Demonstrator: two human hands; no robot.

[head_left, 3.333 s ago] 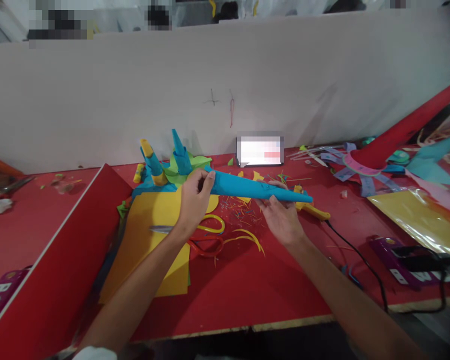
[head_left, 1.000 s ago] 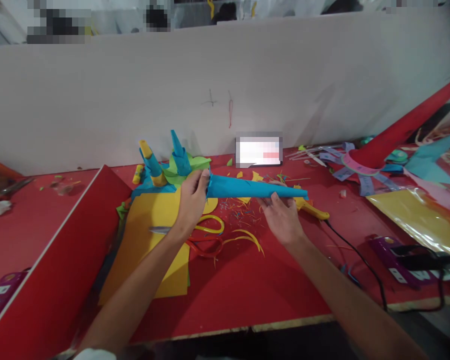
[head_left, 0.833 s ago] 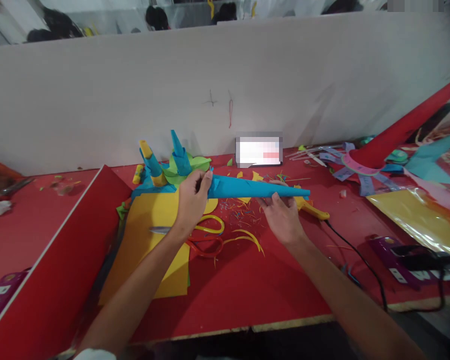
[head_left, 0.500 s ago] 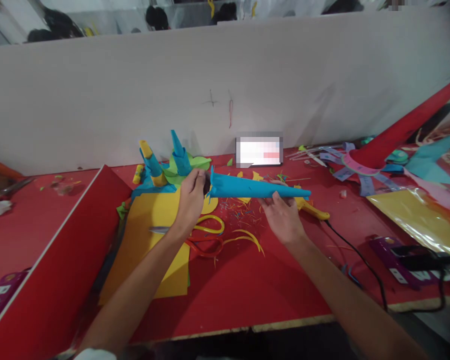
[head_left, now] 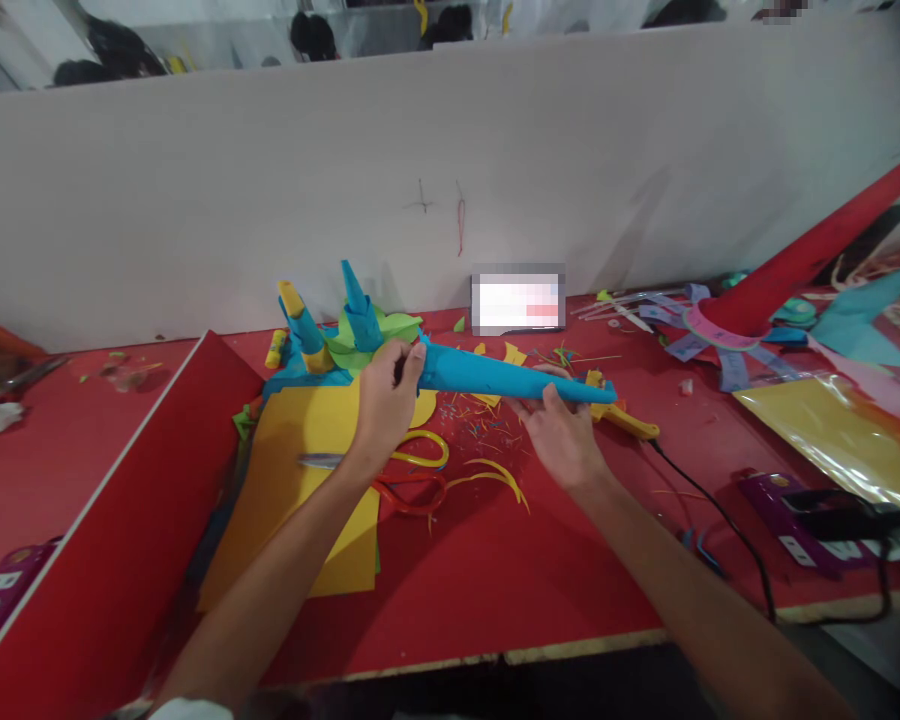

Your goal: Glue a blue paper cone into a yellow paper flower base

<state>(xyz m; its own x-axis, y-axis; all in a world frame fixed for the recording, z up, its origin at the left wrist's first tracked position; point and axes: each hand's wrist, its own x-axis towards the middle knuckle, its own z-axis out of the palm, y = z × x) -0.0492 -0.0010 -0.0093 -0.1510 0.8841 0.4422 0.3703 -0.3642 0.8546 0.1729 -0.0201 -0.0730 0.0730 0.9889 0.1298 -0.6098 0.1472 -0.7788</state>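
Observation:
A long blue paper cone [head_left: 487, 372] is held sideways above the table, its wide end to the left and its narrow end to the right. My left hand [head_left: 390, 390] grips the wide rim, with the thumb and fingers closed on it. Near the narrow end, my right hand [head_left: 562, 430] supports the cone from below, thumb on the near side and fingers partly hidden behind. Under my left forearm lie scissors [head_left: 420, 495] with red and yellow handles, resting partly on yellow paper sheets [head_left: 322, 560]. A yellow glue gun [head_left: 630, 422] with a black cord lies just right of the cone's tip.
Blue and yellow paper cones [head_left: 360, 315] with green leaf shapes stand at the back left. A phone [head_left: 517, 303] leans on the white partition [head_left: 270, 200]. A red cone [head_left: 817, 250] stands at right, near a purple power strip [head_left: 802, 530]. A red divider [head_left: 142, 480] rises at left.
The cone has turned slightly in my hands, and its narrow end sits a little lower. My left hand has shifted from the cone's open edge to pinch its rim.

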